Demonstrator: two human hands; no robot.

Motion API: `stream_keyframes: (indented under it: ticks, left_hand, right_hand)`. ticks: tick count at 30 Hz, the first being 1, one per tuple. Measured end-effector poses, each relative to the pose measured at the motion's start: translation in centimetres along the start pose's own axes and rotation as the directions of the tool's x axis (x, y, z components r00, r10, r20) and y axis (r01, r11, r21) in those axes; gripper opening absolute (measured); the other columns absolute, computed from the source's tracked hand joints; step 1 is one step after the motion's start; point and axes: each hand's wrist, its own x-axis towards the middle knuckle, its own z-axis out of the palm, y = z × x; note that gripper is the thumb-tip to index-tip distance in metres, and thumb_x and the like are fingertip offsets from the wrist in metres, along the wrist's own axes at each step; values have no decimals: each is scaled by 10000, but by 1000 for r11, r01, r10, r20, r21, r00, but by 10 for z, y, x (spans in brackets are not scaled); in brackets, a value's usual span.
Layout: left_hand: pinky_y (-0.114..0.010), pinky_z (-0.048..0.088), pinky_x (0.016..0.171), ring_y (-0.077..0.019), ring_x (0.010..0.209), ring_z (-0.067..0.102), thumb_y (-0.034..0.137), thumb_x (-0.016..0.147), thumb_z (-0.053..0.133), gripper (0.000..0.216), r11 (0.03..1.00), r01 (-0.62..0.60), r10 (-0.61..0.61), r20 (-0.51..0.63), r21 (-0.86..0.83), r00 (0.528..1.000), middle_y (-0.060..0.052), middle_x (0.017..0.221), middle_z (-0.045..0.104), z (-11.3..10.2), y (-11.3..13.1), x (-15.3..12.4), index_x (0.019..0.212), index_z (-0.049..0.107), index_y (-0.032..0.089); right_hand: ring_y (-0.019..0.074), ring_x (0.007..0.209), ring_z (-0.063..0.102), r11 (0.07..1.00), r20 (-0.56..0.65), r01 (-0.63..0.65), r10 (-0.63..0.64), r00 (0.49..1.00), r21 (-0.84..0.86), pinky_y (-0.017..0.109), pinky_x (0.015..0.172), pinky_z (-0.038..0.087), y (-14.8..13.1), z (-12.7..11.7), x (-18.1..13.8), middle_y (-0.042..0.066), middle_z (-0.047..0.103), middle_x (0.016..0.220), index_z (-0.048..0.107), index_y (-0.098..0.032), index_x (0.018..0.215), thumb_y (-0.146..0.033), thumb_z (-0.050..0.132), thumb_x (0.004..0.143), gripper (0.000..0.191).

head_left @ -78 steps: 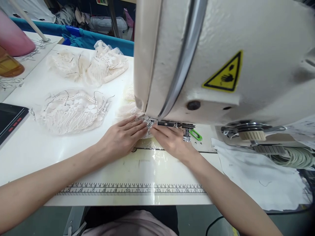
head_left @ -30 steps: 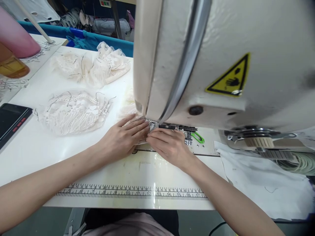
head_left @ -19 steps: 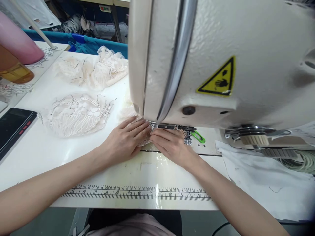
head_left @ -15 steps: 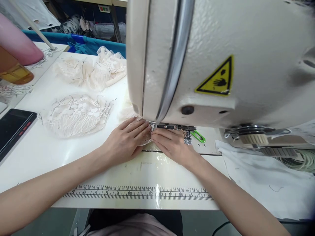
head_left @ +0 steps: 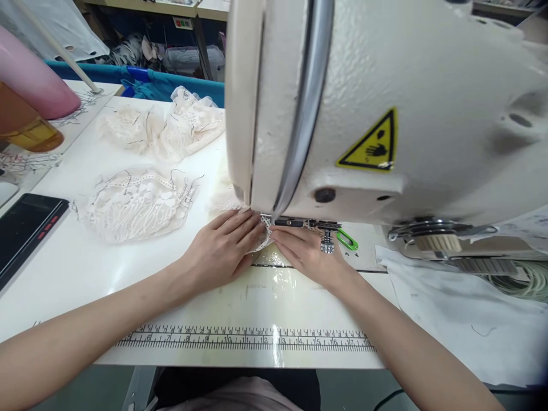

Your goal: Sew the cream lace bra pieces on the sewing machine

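At frame centre, we apparently guide lace (head_left: 266, 221) at the machine (head_left: 363, 74), left hand (head_left: 222, 242) flat upon it, right hand (head_left: 309, 251) grip unclear; the next move calls for steady alignment.

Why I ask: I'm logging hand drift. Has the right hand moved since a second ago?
Yes: the right hand has shifted slightly right. Its fingers reached well past the left end of the black metal attachment; now they barely pass it.

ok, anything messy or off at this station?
Yes: a stray thread lies on the white sheet, and tangled threads litter the far left; probably untidied trimmings. No spill or damage visible; lace at the machine is mostly covered by fingers.
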Motion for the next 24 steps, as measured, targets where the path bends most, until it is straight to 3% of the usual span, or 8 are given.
stream_keyframes:
  ticks: [4, 11, 17, 24]
  left_hand:
    - [-465, 495, 1039, -311, 1249, 583, 222, 930, 495, 389, 1000, 9, -9, 22, 1, 1000, -145, 1303, 641, 0, 1, 1, 1272, 632, 96]
    - [-451, 475, 1050, -303, 1277, 560, 224, 942, 506, 375, 998, -3, 1, 29, 56, 1000, -134, 1319, 633, -2, 2, 2, 1282, 622, 117]
    - [-371, 503, 1008, -211, 1191, 630, 148, 994, 421, 337, 984, -129, 131, -12, 123, 991, -68, 1295, 653, -3, 2, 3, 1267, 616, 112]
    - [-392, 485, 1069, -218, 1172, 645, 163, 1002, 396, 342, 989, -117, 121, -37, 91, 992, -82, 1256, 672, -3, -2, 1, 1226, 644, 93]
  right_hand:
    - [115, 662, 585, 1000, -23, -2, 1, 1000, -22, 274, 619, 414, 2, 1, -2, -30, 700, 753, 683, -250, 880, -232, 557, 955, 147]
    - [116, 713, 628, 997, 1, -10, 10, 1000, 78, 257, 689, 470, 10, 4, -4, -17, 720, 833, 687, -282, 1048, -255, 502, 979, 199]
    - [108, 711, 609, 994, 27, 9, -13, 1000, 113, 263, 679, 445, 17, 8, -2, -8, 732, 887, 693, -296, 1059, -235, 451, 1000, 256]
    - [102, 588, 532, 998, -10, 6, -6, 1000, -57, 281, 583, 382, 7, 1, 1, -35, 699, 769, 701, -277, 947, -232, 553, 962, 155]
